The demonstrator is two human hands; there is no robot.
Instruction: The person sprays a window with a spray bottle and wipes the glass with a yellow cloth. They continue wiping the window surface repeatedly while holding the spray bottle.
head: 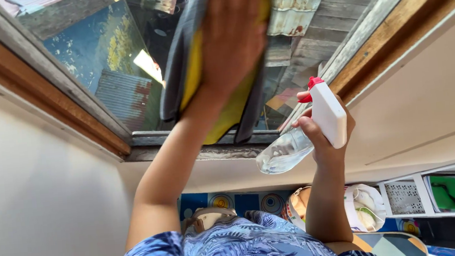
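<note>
My left hand [233,34] is raised and pressed flat on a yellow and grey cloth [193,79], holding it against the window glass [106,56]. The cloth hangs down to the bottom rail of the window. Lower right, my right hand [322,139] grips a spray bottle [328,113] with a white head, a red trigger and nozzle, and a clear body. The bottle is tilted, with its nozzle towards the glass near the right side of the wooden window frame [32,87].
A pale wall [37,205] surrounds the window. Through the glass I see corrugated metal roofs and wooden boards. At the bottom right stands a white shelf unit [441,191] holding green items, next to a white bag [366,203] and a patterned floor.
</note>
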